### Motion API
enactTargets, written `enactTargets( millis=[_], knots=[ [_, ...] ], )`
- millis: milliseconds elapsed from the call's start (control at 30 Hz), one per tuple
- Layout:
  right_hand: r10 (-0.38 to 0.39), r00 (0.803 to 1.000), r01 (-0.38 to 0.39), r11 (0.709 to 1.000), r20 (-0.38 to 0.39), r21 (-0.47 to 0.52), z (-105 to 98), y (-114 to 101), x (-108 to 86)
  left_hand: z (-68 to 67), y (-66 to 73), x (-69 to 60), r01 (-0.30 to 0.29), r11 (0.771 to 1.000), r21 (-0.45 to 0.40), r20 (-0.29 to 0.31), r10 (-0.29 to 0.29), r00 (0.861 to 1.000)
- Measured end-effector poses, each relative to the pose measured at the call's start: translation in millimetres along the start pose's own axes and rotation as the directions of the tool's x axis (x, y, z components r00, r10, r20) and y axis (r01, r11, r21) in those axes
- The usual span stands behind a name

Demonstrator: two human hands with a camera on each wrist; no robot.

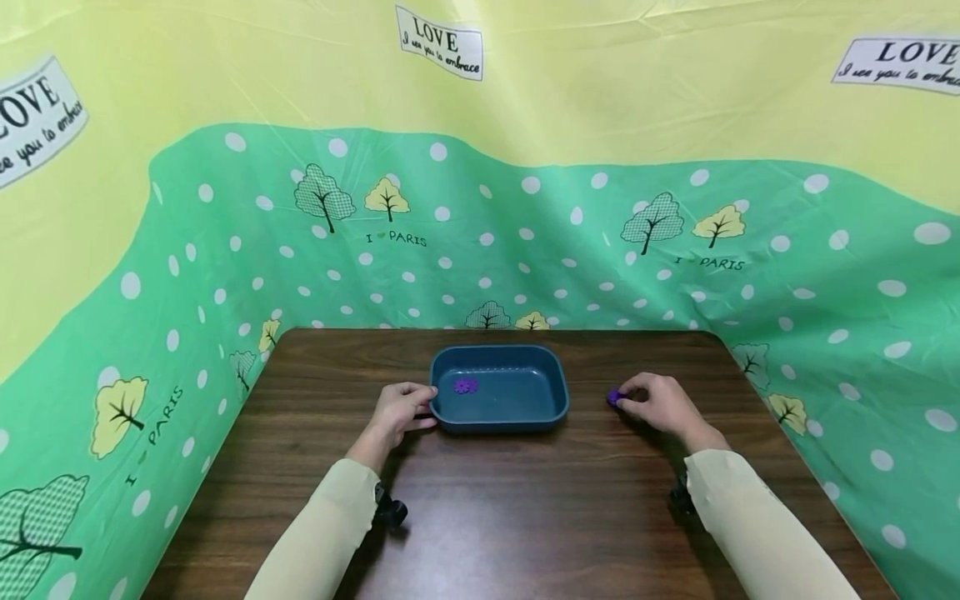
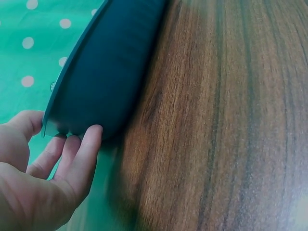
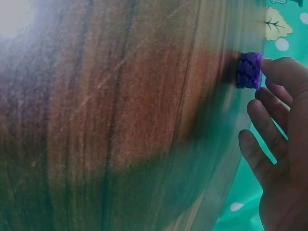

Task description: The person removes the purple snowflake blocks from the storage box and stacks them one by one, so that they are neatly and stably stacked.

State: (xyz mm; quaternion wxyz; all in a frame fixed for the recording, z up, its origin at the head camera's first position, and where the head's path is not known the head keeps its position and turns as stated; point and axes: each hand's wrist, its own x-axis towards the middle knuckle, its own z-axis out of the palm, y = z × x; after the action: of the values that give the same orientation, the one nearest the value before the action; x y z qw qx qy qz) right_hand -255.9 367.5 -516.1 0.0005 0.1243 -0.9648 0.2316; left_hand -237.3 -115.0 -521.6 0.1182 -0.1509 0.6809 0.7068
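A dark blue rectangular plastic basin (image 1: 498, 423) stands on the table, with two small purple flower-like pieces (image 1: 465, 386) lying flat inside toward its left. My left hand (image 1: 400, 408) holds the basin's left end; the left wrist view shows the thumb at the rim and the fingertips (image 2: 95, 131) against the outer wall. To the right of the basin, my right hand (image 1: 663, 404) pinches a short purple ridged stack (image 3: 249, 70) between thumb and forefinger. The stack looks made of several thin toothed layers. In the right wrist view the other fingers are spread loosely below it.
The brown wood-grain table (image 1: 495, 517) has rounded far corners. A green and yellow printed cloth (image 1: 480, 242) hangs behind the table and along both sides. Black straps with small devices (image 1: 392, 510) sit on both wrists.
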Motion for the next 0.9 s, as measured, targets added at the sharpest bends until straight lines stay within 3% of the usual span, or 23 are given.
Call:
enactTargets(
  millis=[567, 900],
  knots=[
    [0.000, 1.000, 0.000, 1.000, 0.001, -0.005, 3.6, 3.0, -0.2, 0.4, -0.6, 0.6, 0.013, 1.000, 0.008, -0.008, -0.013, 1.000],
    [0.018, 1.000, -0.018, 1.000, -0.005, 0.025, -0.7, -0.2, -0.6, 0.7, -0.9, -1.0, -0.008, 1.000, -0.004, -0.020, 0.008, 1.000]
  ],
)
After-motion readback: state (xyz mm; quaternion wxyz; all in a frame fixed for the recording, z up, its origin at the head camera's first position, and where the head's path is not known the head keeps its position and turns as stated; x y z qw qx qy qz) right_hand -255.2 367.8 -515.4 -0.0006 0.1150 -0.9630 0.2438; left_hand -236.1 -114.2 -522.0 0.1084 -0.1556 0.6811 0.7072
